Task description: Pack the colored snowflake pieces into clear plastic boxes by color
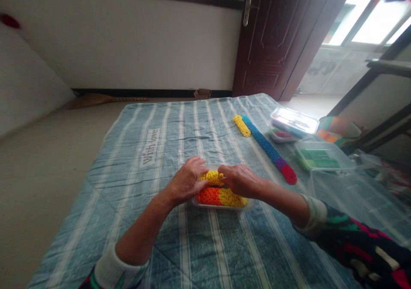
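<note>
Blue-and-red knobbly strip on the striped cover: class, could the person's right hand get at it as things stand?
Probably yes: the right hand sits at the clear plastic tray, close to the blue-and-red strip, and only the striped cover lies between them.

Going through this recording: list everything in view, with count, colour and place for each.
striped bed cover: one, blue and white, under the hands
clear plastic tray: one, clear, on the cover beneath the hands
orange-and-yellow knobbly strip: one, orange and yellow, in the tray
yellow knobbly piece: one, yellow, between the hands
yellow knobbly strip: one, yellow, on the cover
multicoloured knobbly strip: one, blue, purple and red, beside it
plastic containers: four, clear, at right
door: one, dark brown, ahead
broom: one, straw-coloured, on the floor
left hand: one, over the yellow piece
right hand: one, at its end
</note>
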